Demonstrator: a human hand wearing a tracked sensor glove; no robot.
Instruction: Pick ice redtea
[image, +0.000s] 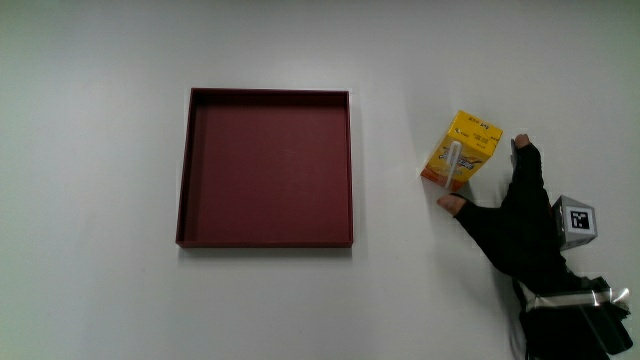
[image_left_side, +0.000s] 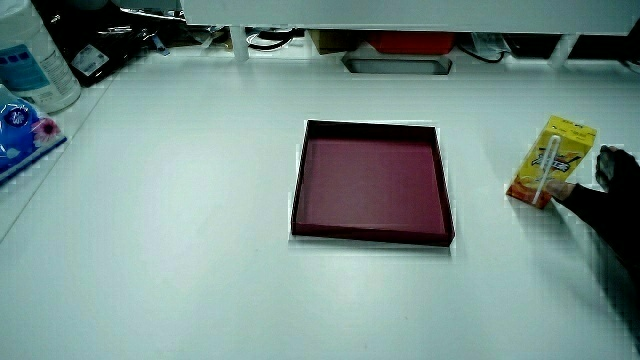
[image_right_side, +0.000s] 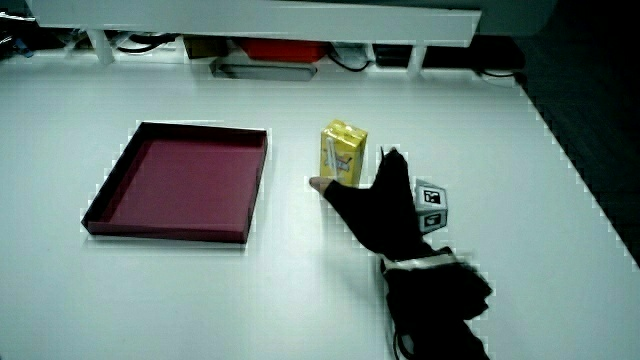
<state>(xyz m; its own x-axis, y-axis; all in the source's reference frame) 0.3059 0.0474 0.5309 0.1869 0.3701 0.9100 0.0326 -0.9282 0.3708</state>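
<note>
**Hand spread at the yellow carton**

I see the hand (image: 512, 222) resting on the worktop just on the person's side of the yellow drink carton (image: 462, 150), thumb and forefinger opened wide in a V. The thumb tip touches the carton's lower corner, where the orange band is, and the forefinger reaches up alongside its other flank — the carton sits in the mouth of that V, but the fingers have not closed on it. In a side view the hand (image_right_side: 380, 205) shows the same spread, with the patterned cube (image_right_side: 431, 208) on its back and the forearm trailing toward the person's edge of the worktop.

The carton (image_right_side: 343, 153) stands upright on the bare worktop, a white straw fixed to its face. In a side view the carton (image_left_side: 550, 162) leans only by perspective, I think.

Near it — apart, not touching — lies a shallow dark-red square tray (image: 184, 170), with nothing in it, toward the middle of the worktop.
</note>
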